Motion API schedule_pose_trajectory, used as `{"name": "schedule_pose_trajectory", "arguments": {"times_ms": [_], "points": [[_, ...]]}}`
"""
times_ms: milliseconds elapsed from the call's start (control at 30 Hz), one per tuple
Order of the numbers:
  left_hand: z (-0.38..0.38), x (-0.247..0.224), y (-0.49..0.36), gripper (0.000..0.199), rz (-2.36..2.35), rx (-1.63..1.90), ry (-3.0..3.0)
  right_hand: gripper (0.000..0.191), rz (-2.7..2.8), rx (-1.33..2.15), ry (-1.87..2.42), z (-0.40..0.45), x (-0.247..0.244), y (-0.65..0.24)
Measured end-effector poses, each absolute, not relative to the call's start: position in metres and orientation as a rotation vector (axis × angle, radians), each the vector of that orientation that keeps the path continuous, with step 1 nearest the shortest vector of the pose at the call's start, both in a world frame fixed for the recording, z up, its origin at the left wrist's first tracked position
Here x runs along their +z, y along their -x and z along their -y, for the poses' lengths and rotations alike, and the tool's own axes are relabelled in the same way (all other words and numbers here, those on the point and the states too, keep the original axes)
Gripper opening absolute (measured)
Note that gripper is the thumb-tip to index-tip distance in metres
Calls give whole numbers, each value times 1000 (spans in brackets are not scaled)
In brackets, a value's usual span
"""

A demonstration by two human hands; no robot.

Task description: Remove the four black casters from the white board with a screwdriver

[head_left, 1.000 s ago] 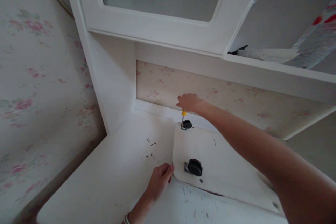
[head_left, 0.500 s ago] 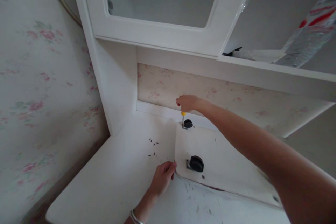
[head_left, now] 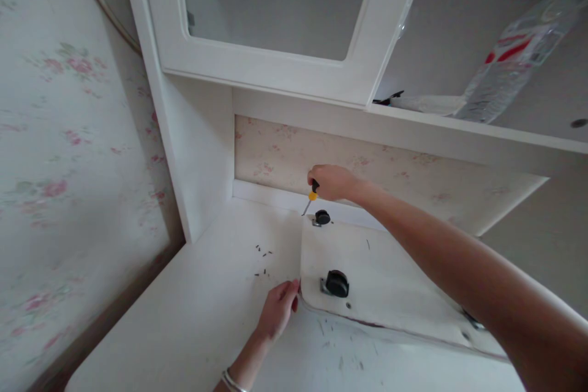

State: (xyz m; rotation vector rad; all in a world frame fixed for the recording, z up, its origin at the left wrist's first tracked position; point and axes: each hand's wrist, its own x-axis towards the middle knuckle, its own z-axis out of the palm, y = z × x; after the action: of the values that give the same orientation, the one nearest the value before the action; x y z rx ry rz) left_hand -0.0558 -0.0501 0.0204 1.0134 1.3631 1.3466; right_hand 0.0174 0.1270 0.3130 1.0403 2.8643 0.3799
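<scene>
My right hand (head_left: 334,182) is closed round the black and yellow handle of a screwdriver (head_left: 313,195). The shaft slants down to the left, its tip by the far left corner of a white board (head_left: 386,275); a tiny dark speck shows at the tip, too small to name. Right of the tip, a black caster (head_left: 323,217) stands on its metal plate on the board. Nearer to me is a second caster (head_left: 337,283). My left hand (head_left: 278,306) grips the board's left edge at the near corner, thumb on the side.
Several small dark screws (head_left: 264,253) lie on the white desktop (head_left: 215,294), left of the board. A cabinet with a framed door (head_left: 271,76) overhangs the work. On its right shelf a plastic bottle (head_left: 514,52) leans. My right forearm partly covers another metal fitting (head_left: 473,320).
The screwdriver has gone from upright at the far caster's plate to tilted, its tip now left of the plate. My left hand stays at the board's edge. The view has shifted slightly.
</scene>
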Motion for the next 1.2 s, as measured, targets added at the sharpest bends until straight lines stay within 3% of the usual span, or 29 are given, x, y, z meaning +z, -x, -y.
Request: {"name": "schedule_pose_trajectory", "arguments": {"times_ms": [133, 367, 567, 800, 1200], "points": [[51, 19, 59, 43, -1278, 1430, -842, 27, -3003, 334, -1179, -100, 291, -44], [46, 17, 77, 47, -1019, 1655, -415, 29, -3363, -384, -1793, -24, 213, -94], [45, 20, 88, 49, -873, 1733, -246, 30, -3230, -853, -2077, 32, 161, -109], [48, 20, 86, 43, -773, 1755, -206, 28, -3199, -976, -2134, 56, 133, -116], [45, 12, 87, 35, -748, 1752, -256, 26, -3220, -998, -2080, 60, 126, -120]]}}
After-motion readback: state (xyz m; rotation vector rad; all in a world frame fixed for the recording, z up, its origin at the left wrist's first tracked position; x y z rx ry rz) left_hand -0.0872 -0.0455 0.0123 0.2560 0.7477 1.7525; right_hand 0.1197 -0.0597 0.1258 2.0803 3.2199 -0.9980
